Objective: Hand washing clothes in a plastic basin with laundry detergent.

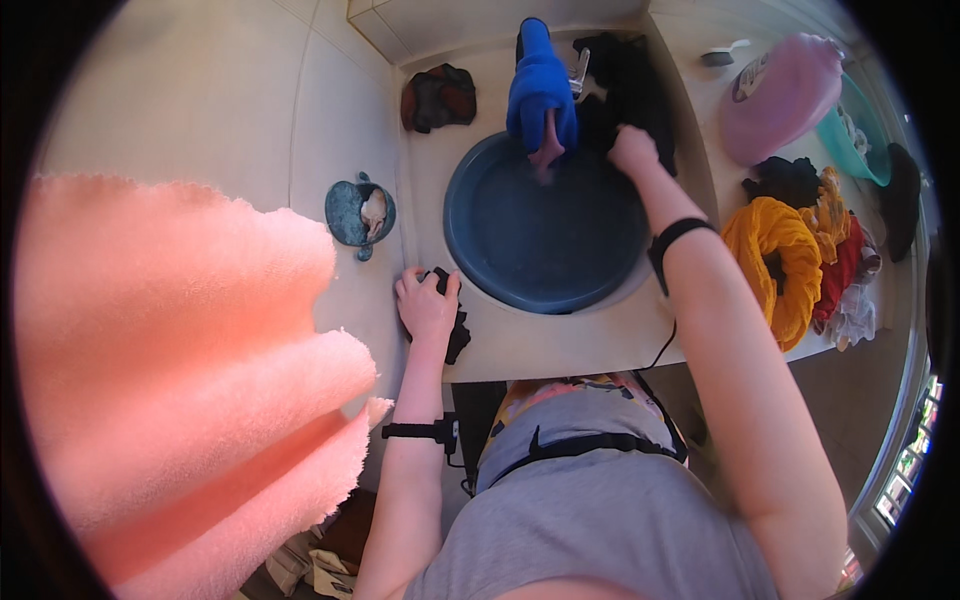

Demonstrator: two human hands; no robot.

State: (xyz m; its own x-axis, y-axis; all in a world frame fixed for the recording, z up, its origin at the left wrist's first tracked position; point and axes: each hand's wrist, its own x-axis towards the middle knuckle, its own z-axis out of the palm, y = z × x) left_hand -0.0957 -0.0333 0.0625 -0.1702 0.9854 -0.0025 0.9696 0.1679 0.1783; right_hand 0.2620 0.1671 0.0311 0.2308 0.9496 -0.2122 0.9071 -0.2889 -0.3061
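A round blue-grey basin of water sits in the sink before me. Blue cloth is draped over the faucet above it, with a pinkish piece hanging from its lower end. My right hand is closed on the edge of a pile of black cloth at the basin's upper right. On the counter's left side, my left hand rests over a small black cloth, fingers curled around part of it. A dark, reddish-brown folded cloth lies at the upper left.
A pink towel hangs at the left, near a teal wall-mounted dish. Along the right ledge stand a brush, a pink-purple bottle, a turquoise basin, yellow cloth and red cloth.
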